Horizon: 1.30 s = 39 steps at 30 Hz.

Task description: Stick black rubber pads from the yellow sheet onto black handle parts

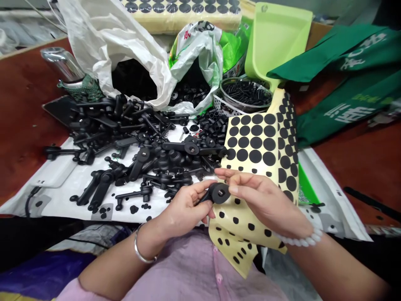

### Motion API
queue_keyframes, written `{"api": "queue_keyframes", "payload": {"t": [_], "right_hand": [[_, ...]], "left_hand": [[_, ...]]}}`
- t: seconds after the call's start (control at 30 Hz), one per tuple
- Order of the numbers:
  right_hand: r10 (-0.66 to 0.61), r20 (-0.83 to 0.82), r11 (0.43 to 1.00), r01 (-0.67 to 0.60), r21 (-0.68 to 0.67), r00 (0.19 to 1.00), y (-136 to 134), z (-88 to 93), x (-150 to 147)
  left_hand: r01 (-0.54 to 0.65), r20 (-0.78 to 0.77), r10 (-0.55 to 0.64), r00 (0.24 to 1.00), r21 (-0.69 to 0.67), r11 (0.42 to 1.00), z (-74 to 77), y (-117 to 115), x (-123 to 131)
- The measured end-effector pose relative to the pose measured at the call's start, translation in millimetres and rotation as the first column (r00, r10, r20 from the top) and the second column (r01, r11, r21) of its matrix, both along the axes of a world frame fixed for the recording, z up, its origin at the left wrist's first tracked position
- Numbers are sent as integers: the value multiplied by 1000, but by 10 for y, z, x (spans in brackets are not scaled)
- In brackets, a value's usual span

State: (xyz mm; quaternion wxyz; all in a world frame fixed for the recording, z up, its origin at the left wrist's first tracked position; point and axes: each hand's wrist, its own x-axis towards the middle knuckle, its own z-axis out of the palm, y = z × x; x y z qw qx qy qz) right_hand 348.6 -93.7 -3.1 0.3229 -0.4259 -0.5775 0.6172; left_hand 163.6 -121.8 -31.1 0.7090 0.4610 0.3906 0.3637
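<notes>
My left hand [184, 207] is closed round a black plastic arm part [217, 193] with a round head, held just above my lap. My right hand [263, 200] has its fingers pinched on the round head of the same part. Under my right hand lies a yellow backing sheet [257, 142] covered with black round adhesive pads; several pads are gone from its lower portion. A heap of similar black plastic arm parts [138, 150] lies on white plastic just beyond my hands.
A white plastic bag [125, 42] and a green-printed bag [200, 46] hold more black parts. A basket of small black pieces [246, 94], a light green scoop [275, 37], green cloth [351, 71], a metal cup [67, 69] and another pad sheet [181, 10] stand behind.
</notes>
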Motion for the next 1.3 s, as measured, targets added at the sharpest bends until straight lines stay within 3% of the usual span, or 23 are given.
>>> {"api": "queue_keyframes", "payload": {"t": [0.57, 1.03, 1.3], "right_hand": [[-31, 60, 1000, 31, -1, 998, -7, -19, -5], [-85, 164, 991, 66, 116, 983, -44, 37, -71], [-106, 240, 980, 61, 188, 965, -56, 50, -94]], "left_hand": [[19, -31, -17, 999, 48, 999, -27, -20, -20], [-29, -50, 27, 998, -26, 999, 83, -14, -1], [-66, -92, 63, 994, -30, 997, 40, 2, 28]]}}
